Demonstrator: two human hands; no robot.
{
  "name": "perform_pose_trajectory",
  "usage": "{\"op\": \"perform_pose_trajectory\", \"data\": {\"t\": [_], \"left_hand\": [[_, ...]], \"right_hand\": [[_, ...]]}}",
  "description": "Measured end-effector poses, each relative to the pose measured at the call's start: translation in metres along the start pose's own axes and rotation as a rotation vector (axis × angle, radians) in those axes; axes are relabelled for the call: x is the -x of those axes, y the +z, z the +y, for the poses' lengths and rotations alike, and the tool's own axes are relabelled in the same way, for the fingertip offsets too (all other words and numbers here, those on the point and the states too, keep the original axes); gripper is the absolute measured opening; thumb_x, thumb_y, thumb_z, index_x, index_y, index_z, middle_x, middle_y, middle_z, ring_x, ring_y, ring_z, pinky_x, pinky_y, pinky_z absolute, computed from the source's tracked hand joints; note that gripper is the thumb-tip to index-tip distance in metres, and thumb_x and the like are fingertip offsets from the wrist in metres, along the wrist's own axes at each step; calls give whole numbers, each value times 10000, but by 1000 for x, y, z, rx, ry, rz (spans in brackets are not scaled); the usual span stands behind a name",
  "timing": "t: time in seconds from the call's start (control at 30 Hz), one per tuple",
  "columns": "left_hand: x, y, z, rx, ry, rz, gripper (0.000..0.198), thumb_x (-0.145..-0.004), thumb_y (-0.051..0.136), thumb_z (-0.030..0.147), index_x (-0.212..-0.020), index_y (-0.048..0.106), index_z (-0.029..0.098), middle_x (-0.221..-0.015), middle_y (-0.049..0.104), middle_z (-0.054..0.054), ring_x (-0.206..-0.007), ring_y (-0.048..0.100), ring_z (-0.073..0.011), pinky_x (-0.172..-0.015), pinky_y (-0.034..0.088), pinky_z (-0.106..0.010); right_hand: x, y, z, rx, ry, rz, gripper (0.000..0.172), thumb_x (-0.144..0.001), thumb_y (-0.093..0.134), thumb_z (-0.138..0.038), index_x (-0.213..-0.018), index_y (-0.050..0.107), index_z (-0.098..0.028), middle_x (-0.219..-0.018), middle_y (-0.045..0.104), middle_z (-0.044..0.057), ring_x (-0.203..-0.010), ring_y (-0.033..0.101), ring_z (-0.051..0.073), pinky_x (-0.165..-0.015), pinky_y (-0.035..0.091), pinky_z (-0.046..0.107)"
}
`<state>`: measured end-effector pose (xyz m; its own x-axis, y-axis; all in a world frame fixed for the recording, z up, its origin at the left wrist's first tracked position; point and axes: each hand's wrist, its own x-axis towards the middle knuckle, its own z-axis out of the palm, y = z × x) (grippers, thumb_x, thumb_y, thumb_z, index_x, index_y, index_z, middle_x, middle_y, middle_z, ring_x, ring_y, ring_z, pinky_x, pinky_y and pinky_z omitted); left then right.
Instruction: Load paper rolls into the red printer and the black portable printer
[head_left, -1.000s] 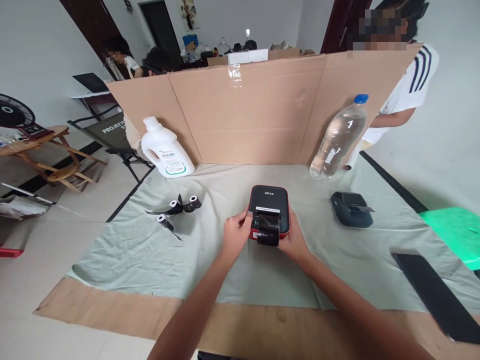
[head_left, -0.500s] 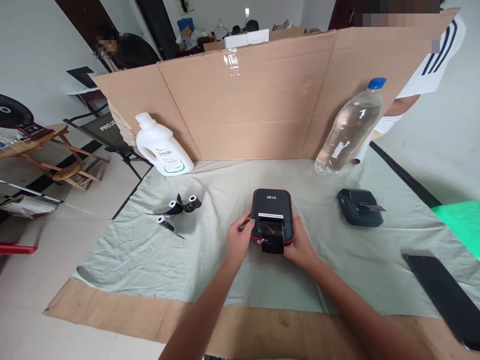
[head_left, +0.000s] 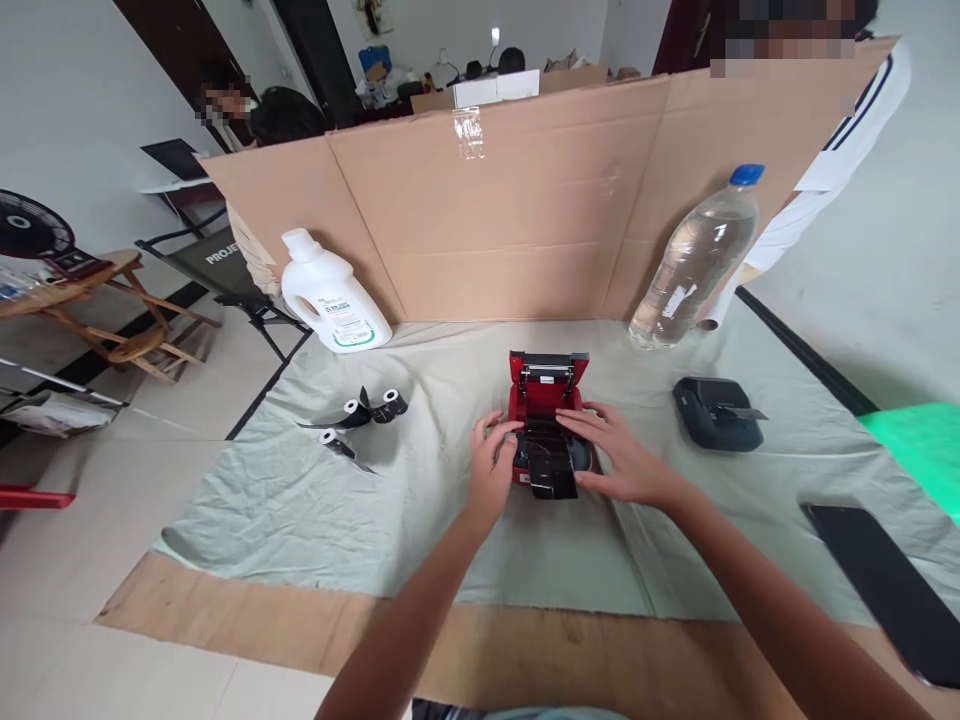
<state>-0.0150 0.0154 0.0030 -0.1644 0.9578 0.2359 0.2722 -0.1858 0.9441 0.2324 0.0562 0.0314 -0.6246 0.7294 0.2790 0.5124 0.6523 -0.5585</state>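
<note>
A small black and red label printer sits on the cloth in front of me, its lid raised and tipped back so the red inside shows. A strip of black label paper hangs out over its front. My left hand grips the printer's left side with bent fingers and thumb. At the right side, my right hand has its fingers spread, the fingertips reaching over the opened compartment and the thumb near the front corner. What lies under those fingertips is partly hidden.
Several black label rolls lie to the left. A second dark printer and a phone are on the right. A white jug and a water bottle lean against a cardboard panel. Two people are beyond it.
The printer's lid was closed and now stands open. My right hand has come up from underneath the printer to its right side and top. My left hand stays at the left side.
</note>
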Motion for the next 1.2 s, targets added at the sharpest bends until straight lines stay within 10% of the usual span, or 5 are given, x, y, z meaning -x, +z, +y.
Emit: {"op": "perform_pose_trajectory", "data": {"t": [0.17, 0.5, 0.93, 1.2], "left_hand": [[9, -2, -16, 4, 165, 78, 332, -1047, 445, 373, -1246, 681, 252, -1377, 531, -102, -1349, 505, -242, -1179, 404, -448], [14, 0, -27, 67, 170, 69, 368, -1064, 416, 416, -1244, 681, 234, -1307, 575, -106, -1250, 558, -240, -1127, 439, -440], [13, 0, -26, 165, 154, 42, 398, -1079, 369, 414, -1261, 675, 236, -1321, 587, -101, -1252, 571, -240, -1124, 453, -433], [10, -2, -21, 217, 168, 27, 394, -1079, 373, 415, -1201, 694, 222, -1282, 608, -112, -1215, 590, -252, -1110, 471, -459]], "right_hand": [[-42, -28, -14, 182, 129, -148, 351, -978, 505, -270, -1227, 748, -218, -1199, 762, 101, -1139, 611, 317, -1003, 489, 486], [-120, 1, -42, 618, 244, -542, 171, -839, 709, -227, -969, 772, -136, -1060, 767, 198, -1149, 655, 391, -988, 436, 463], [-70, -45, -48, -155, 344, -163, 293, -981, 481, -527, -1069, 534, -252, -917, 666, 27, -818, 643, 233, -723, 540, 362], [-125, -26, -97, -180, 291, -10, 264, -932, 568, -518, -942, 534, -257, -847, 628, 4, -778, 589, 202, -677, 473, 323]]}}
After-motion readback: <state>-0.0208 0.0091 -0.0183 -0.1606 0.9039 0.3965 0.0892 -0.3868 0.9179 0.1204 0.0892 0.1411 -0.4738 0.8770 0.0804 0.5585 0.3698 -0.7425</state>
